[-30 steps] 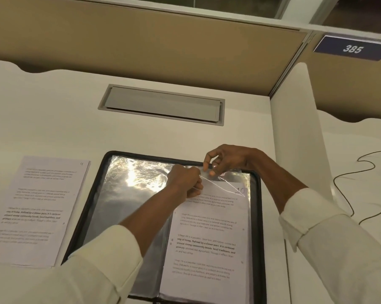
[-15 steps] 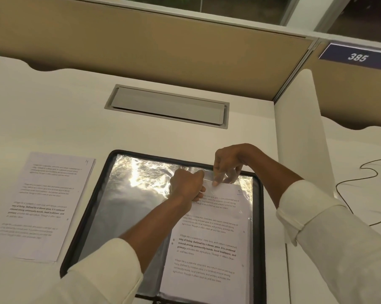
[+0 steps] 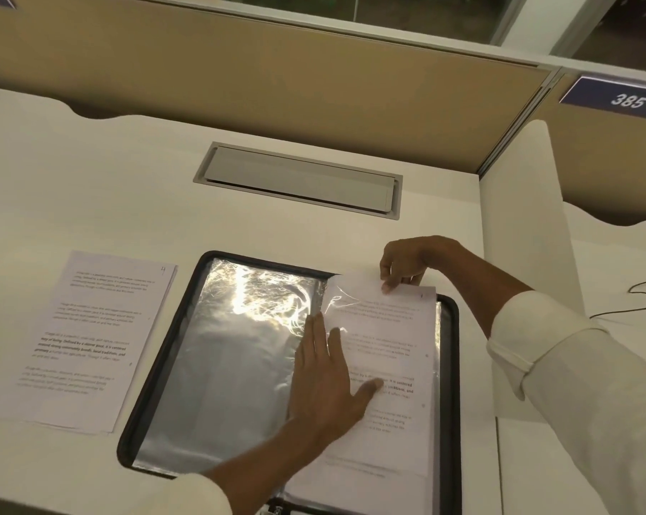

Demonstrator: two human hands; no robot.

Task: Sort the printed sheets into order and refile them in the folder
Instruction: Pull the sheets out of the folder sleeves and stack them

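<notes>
A black-edged folder (image 3: 154,369) lies open on the white desk, its left page a shiny empty plastic sleeve (image 3: 232,347). On the right page a printed sheet (image 3: 392,328) sticks out past the sleeve's top edge. My left hand (image 3: 328,381) lies flat with straight fingers on the sleeve near the spine, its thumb over the text. My right hand (image 3: 403,265) pinches the top edge of that sheet. A stack of printed sheets (image 3: 87,340), its top one marked 4, lies left of the folder.
A grey cable hatch (image 3: 299,180) is set into the desk behind the folder. A white divider (image 3: 522,232) stands just right of it, with a black cable (image 3: 644,295) on the neighbouring desk. A tan partition (image 3: 262,79) closes the back.
My left hand let go of the sleeve's top opening and now lies flat lower down on the page. The sheet's top has come up past the sleeve's edge in my right hand.
</notes>
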